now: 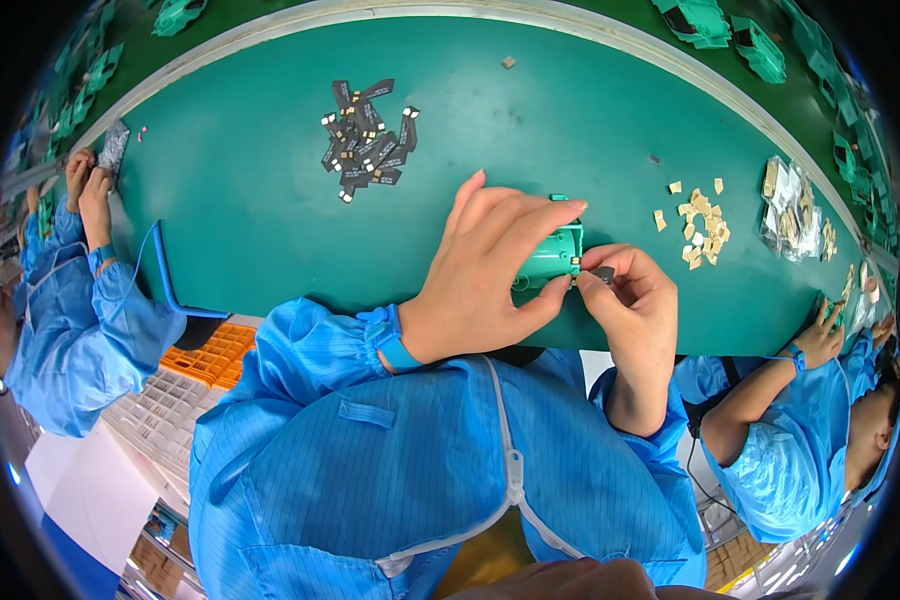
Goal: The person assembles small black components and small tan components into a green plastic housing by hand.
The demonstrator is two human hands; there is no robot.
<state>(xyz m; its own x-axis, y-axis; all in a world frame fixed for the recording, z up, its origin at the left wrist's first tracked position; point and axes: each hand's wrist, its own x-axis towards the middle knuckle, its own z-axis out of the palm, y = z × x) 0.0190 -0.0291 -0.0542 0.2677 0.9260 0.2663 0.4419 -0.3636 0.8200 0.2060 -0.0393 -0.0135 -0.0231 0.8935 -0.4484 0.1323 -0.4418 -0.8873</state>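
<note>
Nearest is the person's blue jacket (370, 480) with a white zipper (514, 475) down the front. A blue wrist strap (395, 340) goes around the left wrist.

The left hand (485, 255) is over a green plastic housing (550, 258), just past the near edge of the table. Its thumb is on the near side and its fingers reach over the far side, so they are clamped on the housing. The right hand (635, 300) is at the right end of the housing. Its thumb and finger are pinched together on a small black strip (603, 274), close to the housing. I cannot tell if the strip touches it.

The table top (250, 150) is green. To the right lie a bunch of small tan pieces (705, 230) and, past them, some clear plastic bags (792, 210). Farther up, left of the middle, is a messy pile of black strips (368, 145).

A co-worker in blue (80, 320) sits at the left, and another co-worker (795, 440) is at the right. Past the table's pale rim (670, 65) are more green plastic parts (695, 20).
</note>
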